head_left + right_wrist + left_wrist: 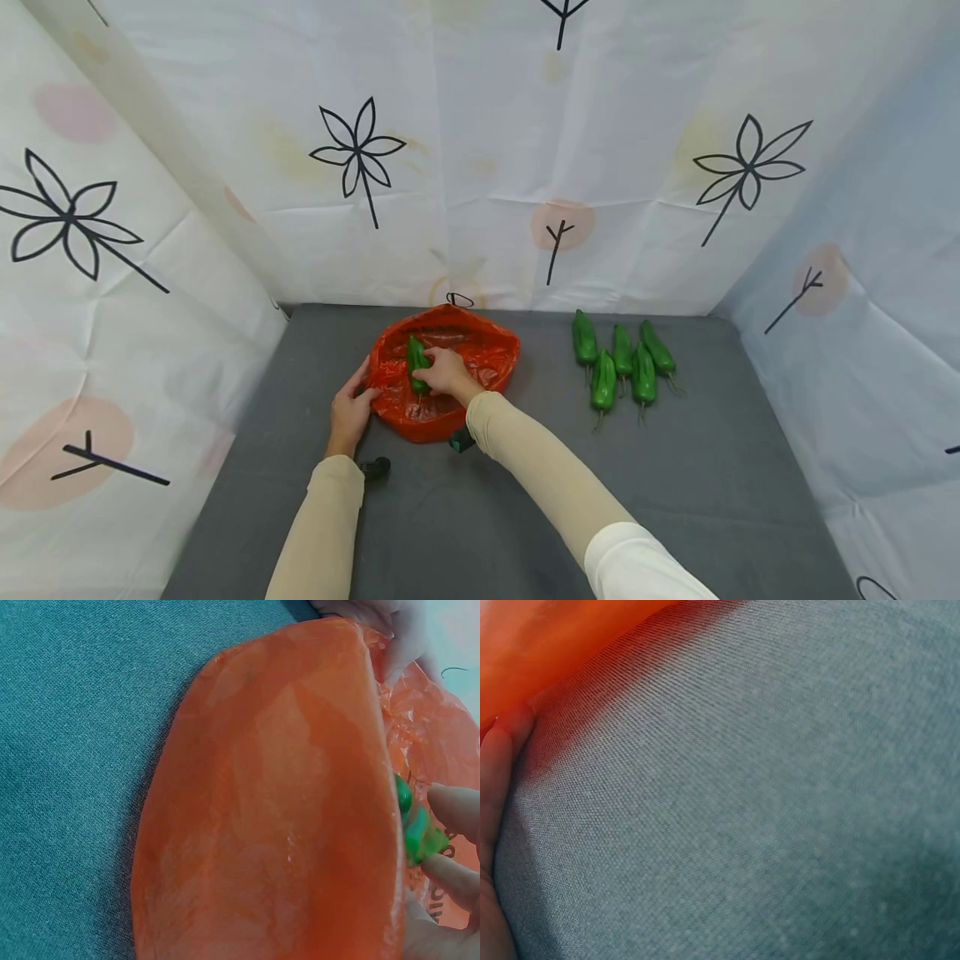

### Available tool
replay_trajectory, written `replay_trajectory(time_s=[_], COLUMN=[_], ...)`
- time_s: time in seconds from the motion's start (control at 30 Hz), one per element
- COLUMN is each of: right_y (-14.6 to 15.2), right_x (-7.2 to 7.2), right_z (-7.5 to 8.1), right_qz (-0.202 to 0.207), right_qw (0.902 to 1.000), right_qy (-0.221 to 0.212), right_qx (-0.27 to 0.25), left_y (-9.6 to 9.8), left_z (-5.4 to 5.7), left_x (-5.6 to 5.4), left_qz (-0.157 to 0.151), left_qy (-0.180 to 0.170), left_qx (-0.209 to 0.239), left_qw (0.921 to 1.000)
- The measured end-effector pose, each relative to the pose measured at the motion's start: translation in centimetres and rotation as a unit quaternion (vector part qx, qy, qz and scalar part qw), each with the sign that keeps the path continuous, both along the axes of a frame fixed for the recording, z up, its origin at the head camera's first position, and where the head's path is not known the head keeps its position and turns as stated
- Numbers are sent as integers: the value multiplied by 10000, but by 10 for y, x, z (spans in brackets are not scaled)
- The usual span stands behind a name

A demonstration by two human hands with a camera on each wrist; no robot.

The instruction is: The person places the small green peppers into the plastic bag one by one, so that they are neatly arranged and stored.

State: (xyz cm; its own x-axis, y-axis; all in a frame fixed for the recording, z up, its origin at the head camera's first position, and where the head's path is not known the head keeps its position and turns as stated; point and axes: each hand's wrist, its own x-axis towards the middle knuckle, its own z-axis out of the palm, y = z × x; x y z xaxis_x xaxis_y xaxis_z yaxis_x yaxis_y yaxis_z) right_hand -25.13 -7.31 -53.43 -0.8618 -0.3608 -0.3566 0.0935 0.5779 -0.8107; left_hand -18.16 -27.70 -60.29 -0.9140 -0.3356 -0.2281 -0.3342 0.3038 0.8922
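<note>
A red plastic bag (405, 427) lies open-mouthed on the grey surface, its rim spread wide. At its left edge my left hand (350, 417) holds the rim, fingers along the outside; the right wrist view also shows this hand (401, 630) at the bag's far edge. My right hand (447, 372) reaches into the bag's mouth and pinches a glossy green pepper (416, 358) between thumb and fingers. From the right wrist, green pepper parts (420, 836) show beside the fingertips (450, 876), partly hidden behind the bag's near wall.
Several green peppers (643, 375) lie grouped to the right of the bag, stems mostly toward me. The grey cloth-covered table (480, 517) is bordered at the back and sides by white hanging fabric (480, 167) with leaf drawings.
</note>
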Motion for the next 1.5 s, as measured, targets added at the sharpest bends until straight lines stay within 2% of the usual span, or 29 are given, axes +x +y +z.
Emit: replay_trajectory(time_s=[0.47, 0.6, 0.83, 1.03, 1.17, 1.3, 1.4, 1.5], right_y=[15, 18, 24, 26, 28, 28, 28, 29], right_x=[-4, -5, 0, 4, 6, 8, 7, 7], right_z=[10, 14, 29, 38, 43, 45, 46, 48], right_qz=[282, 365, 454, 635, 867, 1136, 1310, 1445], right_qw=[9992, 9986, 9963, 9915, 9809, 9627, 9429, 9169], right_qy=[-28, 245, 686, 994, 1434, 1942, 2355, 2827], right_qx=[277, 307, 245, 557, 983, 1504, 1957, 2418], left_y=[0, -1, 1, 1, 2, 2, 1, 0], left_z=[-5, -2, -1, -1, 0, -1, -1, -2], left_x=[-2, -1, 0, -1, -2, -2, -2, -1], left_qz=[5, -10, 21, 39, 27, 1, 21, 7], left_qy=[28, -62, -56, -140, -177, -128, -75, -41], left_qx=[66, 63, 4, 4, 38, 0, -45, -70], left_qw=[10000, 10000, 10000, 9999, 9998, 9999, 10000, 10000])
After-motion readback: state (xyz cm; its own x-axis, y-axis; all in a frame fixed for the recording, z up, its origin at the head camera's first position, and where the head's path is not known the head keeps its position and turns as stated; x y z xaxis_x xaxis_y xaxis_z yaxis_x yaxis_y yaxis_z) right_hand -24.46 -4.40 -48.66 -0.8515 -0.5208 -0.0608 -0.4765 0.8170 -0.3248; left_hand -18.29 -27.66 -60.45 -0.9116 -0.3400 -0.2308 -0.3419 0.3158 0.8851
